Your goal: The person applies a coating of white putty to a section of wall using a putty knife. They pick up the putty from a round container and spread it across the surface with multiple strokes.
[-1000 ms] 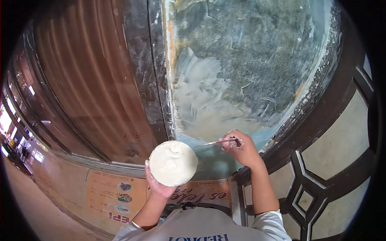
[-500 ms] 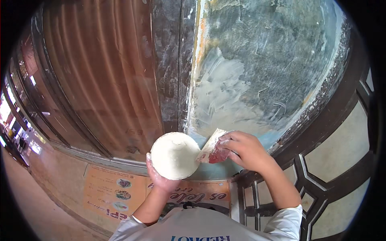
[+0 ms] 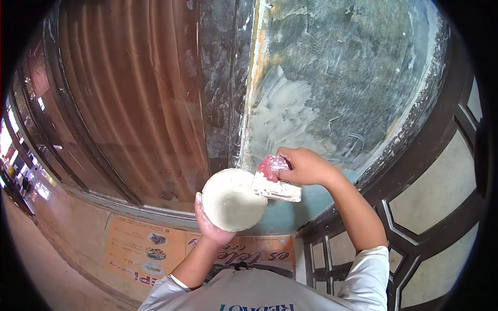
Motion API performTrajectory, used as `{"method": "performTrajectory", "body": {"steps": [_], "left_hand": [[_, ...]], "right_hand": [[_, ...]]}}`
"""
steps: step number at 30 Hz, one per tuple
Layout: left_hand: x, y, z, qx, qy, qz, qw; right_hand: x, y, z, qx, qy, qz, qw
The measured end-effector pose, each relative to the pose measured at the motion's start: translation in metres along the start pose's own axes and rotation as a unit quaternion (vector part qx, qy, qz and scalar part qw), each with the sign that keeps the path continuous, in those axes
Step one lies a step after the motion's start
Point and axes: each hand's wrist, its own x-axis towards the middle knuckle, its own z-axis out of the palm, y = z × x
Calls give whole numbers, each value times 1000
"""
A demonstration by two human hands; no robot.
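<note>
My left hand (image 3: 211, 231), smeared with white, is wrapped round the underside and left edge of a round white bowl (image 3: 220, 180). Pale, creamy filler paste lies inside it. In my right hand (image 3: 306, 165) is a putty scraper (image 3: 284, 192) with a red grip and a wide blade coated in white. The blade's left end lies at the bowl's right rim; whether they touch I cannot tell. Beyond both hands stands a dark greenish wall (image 3: 358, 78), with a streaky pale patch of paste (image 3: 285, 103) on its lower left part.
A dark wooden post (image 3: 220, 88) borders the wall, beside glass backed by a brown curtain (image 3: 129, 83). Dark framed panels (image 3: 430, 181) stand close on the right. An orange printed banner (image 3: 140, 249) lies below on the left.
The scraper has turned from steeply slanted to nearly level, its red grip now above the blade. My right hand has risen and moved slightly left. The bowl has shifted a little right.
</note>
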Motion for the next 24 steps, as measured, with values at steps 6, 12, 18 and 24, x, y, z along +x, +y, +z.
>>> {"method": "performTrajectory", "body": {"steps": [6, 12, 18, 24], "left_hand": [[-5, -5, 5, -39, 4, -10, 999], [-3, -13, 4, -62, -1, -29, 998], [1, -20, 0, -37, -3, -14, 999], [-6, -22, -12, -39, -12, -7, 999]], "right_hand": [[4, 8, 1, -1, -14, 19, 1000], [0, 18, 2, 7, 36, -15, 999], [-33, 19, 8, -6, 90, -21, 996], [-81, 44, 96, 96, 202, 40, 974]]}}
